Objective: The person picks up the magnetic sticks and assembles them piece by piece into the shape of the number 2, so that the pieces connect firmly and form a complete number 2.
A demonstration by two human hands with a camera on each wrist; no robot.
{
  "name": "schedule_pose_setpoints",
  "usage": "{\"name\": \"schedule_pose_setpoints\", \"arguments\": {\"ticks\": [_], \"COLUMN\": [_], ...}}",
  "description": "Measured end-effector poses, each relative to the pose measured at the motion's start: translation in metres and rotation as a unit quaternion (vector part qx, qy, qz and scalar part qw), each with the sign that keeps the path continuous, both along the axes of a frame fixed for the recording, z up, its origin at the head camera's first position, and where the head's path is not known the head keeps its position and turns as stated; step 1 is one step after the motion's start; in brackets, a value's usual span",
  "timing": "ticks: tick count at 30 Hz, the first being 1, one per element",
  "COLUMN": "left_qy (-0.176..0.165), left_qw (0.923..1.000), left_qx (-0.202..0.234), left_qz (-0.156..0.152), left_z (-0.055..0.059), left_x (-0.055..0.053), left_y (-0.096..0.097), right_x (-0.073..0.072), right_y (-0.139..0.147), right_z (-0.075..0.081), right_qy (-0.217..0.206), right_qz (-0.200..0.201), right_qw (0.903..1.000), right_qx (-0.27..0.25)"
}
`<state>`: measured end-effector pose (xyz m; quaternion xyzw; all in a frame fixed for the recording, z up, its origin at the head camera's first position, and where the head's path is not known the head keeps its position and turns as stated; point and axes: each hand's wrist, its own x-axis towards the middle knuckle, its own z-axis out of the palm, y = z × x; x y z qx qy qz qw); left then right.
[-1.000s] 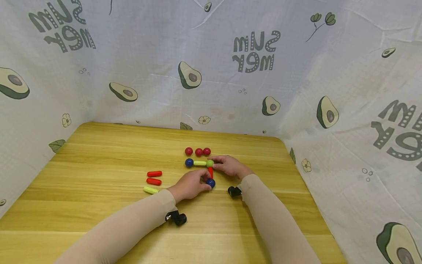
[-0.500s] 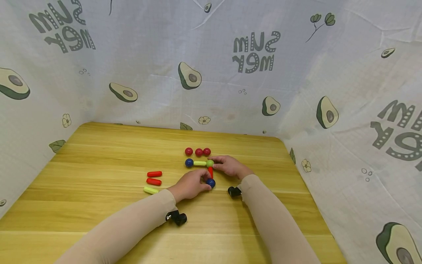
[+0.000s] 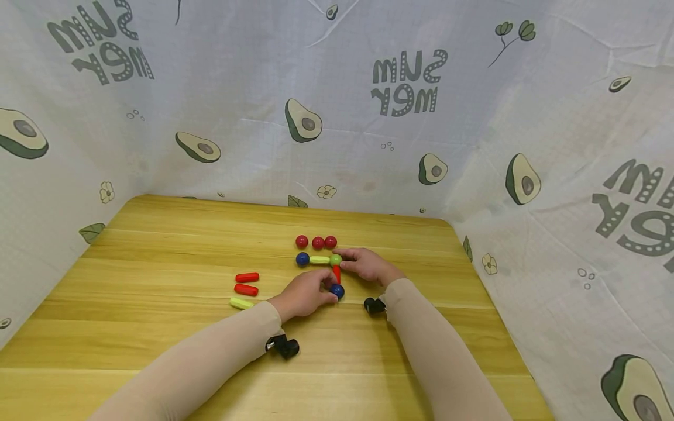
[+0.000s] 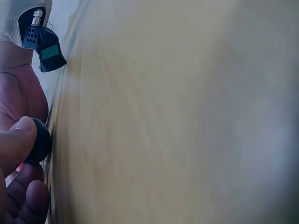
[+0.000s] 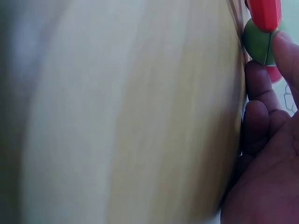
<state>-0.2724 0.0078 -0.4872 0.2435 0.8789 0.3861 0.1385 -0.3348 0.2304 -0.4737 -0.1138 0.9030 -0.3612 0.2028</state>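
My left hand [image 3: 304, 294] pinches a blue ball [image 3: 337, 291] between thumb and fingers; the left wrist view shows the thumb on this dark ball [image 4: 40, 142]. A red rod [image 3: 336, 273] runs from it up to a light green ball [image 3: 336, 260]. The right hand [image 3: 368, 266] holds that green ball, its thumb and fingertips on either side of it in the right wrist view, where the red rod [image 5: 265, 14] meets the ball. Left of the green ball, a yellow-green rod [image 3: 319, 260] leads to a second blue ball [image 3: 302, 259]. Together these pieces form a corner on the table.
Three red balls [image 3: 318, 242] lie in a row just behind the joined pieces. Two loose red rods [image 3: 246, 289] and a yellow-green rod [image 3: 241, 303] lie to the left, near the left forearm. A patterned white cloth [image 3: 253, 117] hangs around the wooden table [image 3: 174, 257].
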Motion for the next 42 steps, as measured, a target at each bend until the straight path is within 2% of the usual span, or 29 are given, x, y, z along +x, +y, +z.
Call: {"name": "schedule_pose_setpoints", "arguments": {"ticks": [15,42], "left_qy": [-0.003,-0.004], "left_qw": [1.0000,0.9999], "left_qx": [0.002,0.009], "left_qz": [-0.001,0.003], "left_z": [0.0011,-0.0008], "left_x": [0.0005,-0.0043], "left_y": [0.0003,0.0029], "right_x": [0.0014,-0.0013], "right_y": [0.0018,0.0049], "right_z": [-0.0027,-0.0044], "right_qy": [-0.008,-0.012], "right_qz": [-0.001,-0.003], "right_qw": [0.9995,0.9991], "right_qx": [-0.031,-0.040]}}
